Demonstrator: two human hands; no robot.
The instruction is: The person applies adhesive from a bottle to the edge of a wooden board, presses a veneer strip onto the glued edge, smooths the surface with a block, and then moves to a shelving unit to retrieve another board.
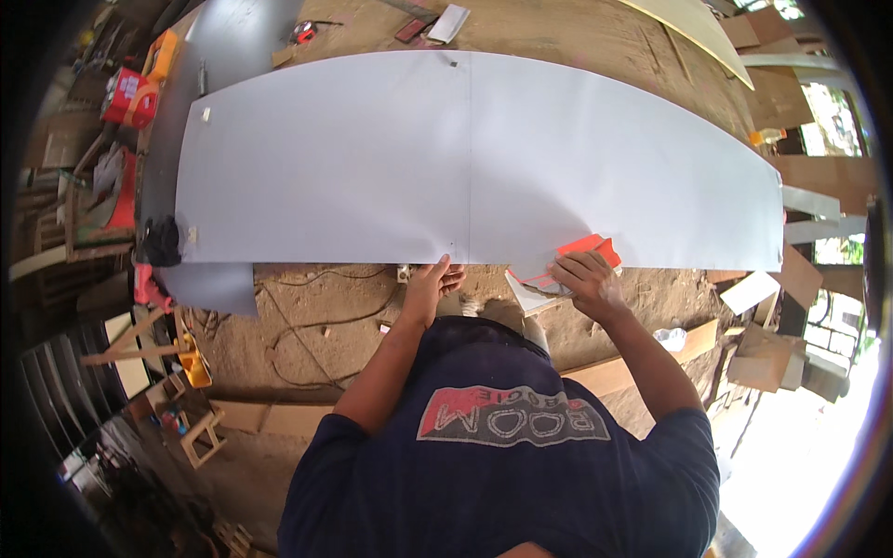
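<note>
My hands are apart at the near edge of the long grey panel. My right hand clasps a flat orange piece; my left hand has its thumb on the edge — whether it grips, I can't tell. A tape measure lies far left.

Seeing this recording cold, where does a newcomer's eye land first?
First on the broad pale grey sheet stretching across the upper middle of the view. Next comes the bright orange piece in the right hand, at the sheet's near edge, then the red container at upper left.
</note>
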